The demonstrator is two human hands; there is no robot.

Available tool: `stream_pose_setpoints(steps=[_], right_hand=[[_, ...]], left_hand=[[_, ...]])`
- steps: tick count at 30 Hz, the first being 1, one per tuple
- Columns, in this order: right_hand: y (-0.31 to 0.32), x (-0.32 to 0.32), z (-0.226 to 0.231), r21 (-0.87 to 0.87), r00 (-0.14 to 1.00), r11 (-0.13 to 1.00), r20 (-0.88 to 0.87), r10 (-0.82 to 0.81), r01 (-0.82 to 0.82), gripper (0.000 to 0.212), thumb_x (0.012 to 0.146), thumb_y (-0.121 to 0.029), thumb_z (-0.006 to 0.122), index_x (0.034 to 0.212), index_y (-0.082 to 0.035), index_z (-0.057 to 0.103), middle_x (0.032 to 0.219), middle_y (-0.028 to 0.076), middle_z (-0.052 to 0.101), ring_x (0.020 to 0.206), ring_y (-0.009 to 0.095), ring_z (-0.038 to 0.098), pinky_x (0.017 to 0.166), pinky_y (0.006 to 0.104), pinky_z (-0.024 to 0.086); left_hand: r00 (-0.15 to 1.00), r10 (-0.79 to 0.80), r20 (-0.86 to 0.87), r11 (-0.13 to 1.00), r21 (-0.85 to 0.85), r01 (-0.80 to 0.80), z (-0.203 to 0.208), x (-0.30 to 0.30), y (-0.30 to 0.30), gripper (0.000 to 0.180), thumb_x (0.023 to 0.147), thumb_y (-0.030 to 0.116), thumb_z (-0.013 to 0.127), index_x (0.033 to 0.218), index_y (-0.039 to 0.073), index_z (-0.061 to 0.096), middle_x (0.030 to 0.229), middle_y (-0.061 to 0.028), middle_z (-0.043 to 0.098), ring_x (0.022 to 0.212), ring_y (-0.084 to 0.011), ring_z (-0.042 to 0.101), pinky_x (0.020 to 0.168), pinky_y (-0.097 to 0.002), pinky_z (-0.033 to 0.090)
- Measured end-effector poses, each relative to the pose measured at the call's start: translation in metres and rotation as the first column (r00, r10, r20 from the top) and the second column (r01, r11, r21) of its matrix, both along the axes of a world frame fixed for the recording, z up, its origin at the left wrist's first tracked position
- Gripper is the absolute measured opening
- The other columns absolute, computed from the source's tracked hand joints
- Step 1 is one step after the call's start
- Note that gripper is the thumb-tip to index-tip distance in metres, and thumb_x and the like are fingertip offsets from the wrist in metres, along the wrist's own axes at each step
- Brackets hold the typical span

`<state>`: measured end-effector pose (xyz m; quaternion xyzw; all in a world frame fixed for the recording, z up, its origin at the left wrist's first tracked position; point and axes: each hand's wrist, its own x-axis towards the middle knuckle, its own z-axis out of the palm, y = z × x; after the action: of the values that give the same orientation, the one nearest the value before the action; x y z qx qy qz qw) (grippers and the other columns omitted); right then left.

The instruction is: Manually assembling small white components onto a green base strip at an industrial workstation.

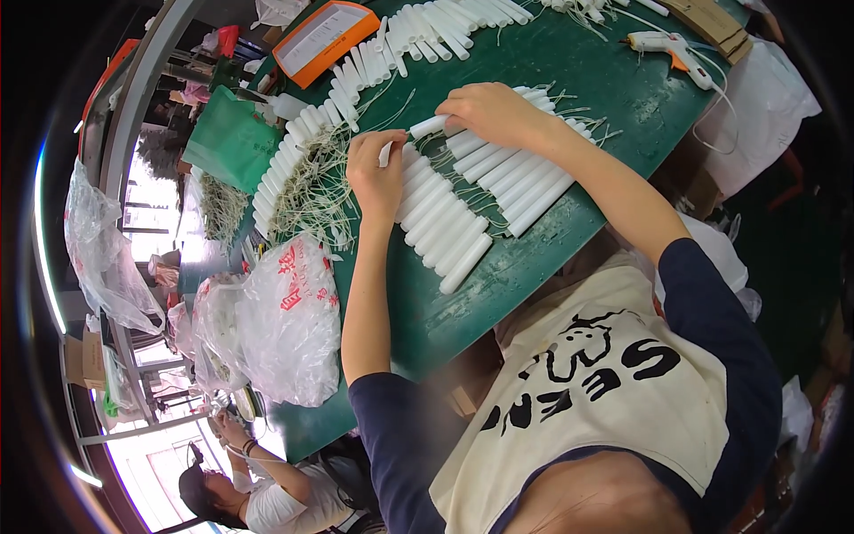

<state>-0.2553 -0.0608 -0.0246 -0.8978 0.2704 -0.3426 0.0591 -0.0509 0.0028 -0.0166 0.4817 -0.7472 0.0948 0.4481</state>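
Observation:
A white tube [429, 126] lies across the gap between my hands. My right hand [494, 114] is closed around its right end. At its left end, the fingers of my left hand [375, 169] are pinched together, and what they hold is too small to tell. Something white shows between that hand's thumb and palm. Below my hands, white tubes lie on the green table [418, 329] in two slanting rows, a left row [440, 218] and a right row [520, 178]. Thin pale wires stick out from the ends of the right row.
More white tubes [356, 71] with tangled thin wires [311, 182] curve along the far left. An orange box [325, 40], green bag [229, 138] and clear plastic bag [289, 320] stand around them. A glue gun [669, 52] lies far right. Another person [285, 489] sits lower left.

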Motion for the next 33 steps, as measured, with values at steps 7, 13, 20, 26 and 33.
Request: stream_pose_setpoints(steps=[7, 13, 20, 26, 33], right_hand=[[0.004, -0.003, 0.005, 0.090, 0.999, 0.995, -0.034, -0.029, 0.032, 0.020, 0.081, -0.018, 0.059, 0.095, -0.005, 0.063, 0.090, 0.007, 0.061, 0.086, 0.027, 0.059, 0.075, 0.0365, 0.046], [0.002, -0.001, 0.004, 0.063, 1.000, 0.998, -0.022, -0.013, 0.014, 0.020, 0.079, -0.017, 0.060, 0.096, -0.005, 0.063, 0.090, 0.007, 0.060, 0.088, 0.026, 0.058, 0.076, 0.0357, 0.046], [-0.008, -0.001, -0.001, 0.040, 1.000, 0.999, 0.009, -0.021, 0.020, 0.021, 0.077, -0.009, 0.061, 0.097, -0.006, 0.063, 0.092, 0.006, 0.058, 0.092, 0.025, 0.056, 0.080, 0.0355, 0.046], [-0.019, -0.004, -0.007, 0.040, 0.999, 0.999, -0.011, -0.036, 0.037, 0.022, 0.078, -0.006, 0.059, 0.099, -0.007, 0.063, 0.094, 0.005, 0.057, 0.095, 0.024, 0.054, 0.083, 0.0350, 0.045], [-0.027, -0.004, -0.014, 0.124, 0.998, 0.992, -0.060, -0.029, 0.036, 0.031, 0.078, 0.002, 0.054, 0.107, -0.005, 0.061, 0.098, 0.007, 0.057, 0.099, 0.025, 0.052, 0.086, 0.0336, 0.043]], left_hand=[[0.993, -0.038, -0.109, 0.997, 0.061, 0.044, -0.004, 0.001, -0.001, 0.012, 0.072, -0.005, 0.064, 0.082, 0.001, 0.064, 0.082, -0.0063, 0.066, 0.076, -0.0160, 0.062, 0.072, -0.0264, 0.050], [0.994, -0.026, -0.104, 0.995, 0.091, 0.035, -0.007, 0.002, -0.003, 0.010, 0.074, -0.005, 0.064, 0.082, 0.000, 0.063, 0.083, -0.0078, 0.066, 0.077, -0.0155, 0.063, 0.073, -0.0260, 0.051], [0.951, -0.150, -0.272, 0.952, 0.221, 0.213, 0.006, -0.007, -0.007, 0.022, 0.076, -0.012, 0.055, 0.093, 0.001, 0.060, 0.103, -0.0101, 0.057, 0.091, -0.0199, 0.060, 0.074, -0.0277, 0.054], [0.963, -0.192, -0.191, 0.902, 0.352, 0.249, 0.014, -0.005, -0.016, 0.026, 0.077, -0.010, 0.054, 0.098, 0.003, 0.059, 0.112, -0.0110, 0.052, 0.097, -0.0228, 0.058, 0.074, -0.0288, 0.054], [0.984, -0.008, 0.178, 0.846, 0.526, -0.088, 0.013, 0.024, -0.024, 0.024, 0.079, 0.016, 0.063, 0.101, 0.005, 0.063, 0.091, -0.0120, 0.066, 0.084, -0.0227, 0.062, 0.071, -0.0321, 0.049]])
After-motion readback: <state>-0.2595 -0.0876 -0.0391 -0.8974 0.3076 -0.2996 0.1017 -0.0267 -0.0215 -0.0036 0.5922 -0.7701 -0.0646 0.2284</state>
